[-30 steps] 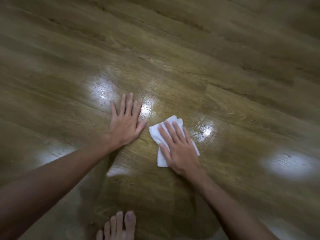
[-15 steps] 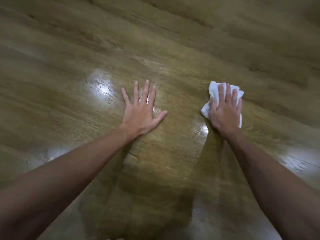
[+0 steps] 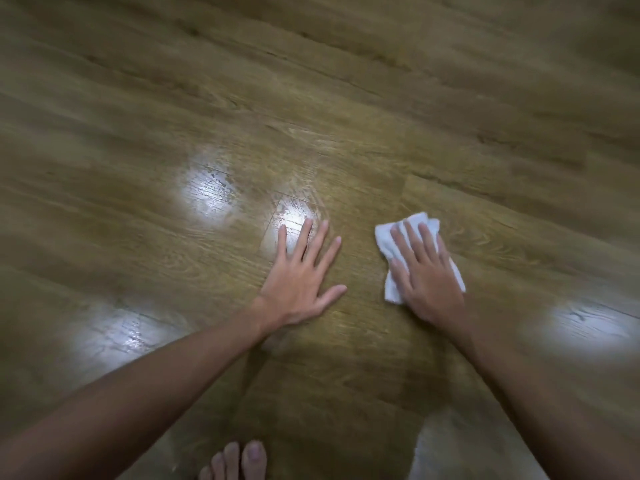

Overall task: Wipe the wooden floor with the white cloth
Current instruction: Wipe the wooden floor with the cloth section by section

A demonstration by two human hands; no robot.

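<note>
The wooden floor (image 3: 346,116) fills the head view, brown planks with glossy light patches. A folded white cloth (image 3: 389,237) lies flat on it right of centre. My right hand (image 3: 427,275) presses down on the cloth, fingers spread over it, so only its top, left edge and a right corner show. My left hand (image 3: 301,275) rests flat on the bare floor just left of the cloth, fingers apart, holding nothing.
A bare foot's toes (image 3: 239,460) show at the bottom edge, between my forearms. Bright light reflections (image 3: 207,195) sit on the planks left of my left hand and at the far right.
My right hand has drawn the cloth back toward me and to the left, closer to my left hand. The left hand stays planted on the floor. The toes are in view again.
</note>
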